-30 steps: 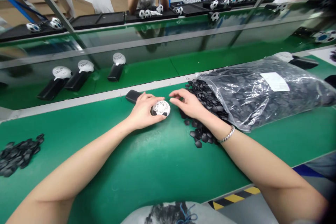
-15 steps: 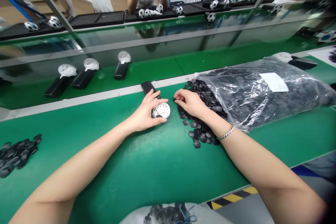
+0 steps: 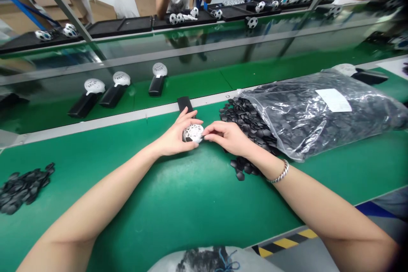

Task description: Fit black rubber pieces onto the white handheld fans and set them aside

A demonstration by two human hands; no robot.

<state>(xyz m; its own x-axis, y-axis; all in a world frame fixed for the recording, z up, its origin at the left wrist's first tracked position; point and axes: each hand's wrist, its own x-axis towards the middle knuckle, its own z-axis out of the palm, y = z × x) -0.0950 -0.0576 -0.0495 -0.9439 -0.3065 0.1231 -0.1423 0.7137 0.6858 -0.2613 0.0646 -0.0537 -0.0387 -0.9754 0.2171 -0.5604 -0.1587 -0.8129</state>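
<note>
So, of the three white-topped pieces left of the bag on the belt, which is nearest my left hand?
The rightmost one; the others sit close together, farther from your left hand.

Both forearms angled inward, fingers of each hand curled

Hands (image 3: 204,135) at white openwork ball (image 3: 193,133), black handle (image 3: 185,104).

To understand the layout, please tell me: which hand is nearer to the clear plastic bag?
Right. The right hand is left of the clear plastic bag, with loose black pieces between them; the left hand is farther, beyond the right hand, holding the white openwork head.
</note>
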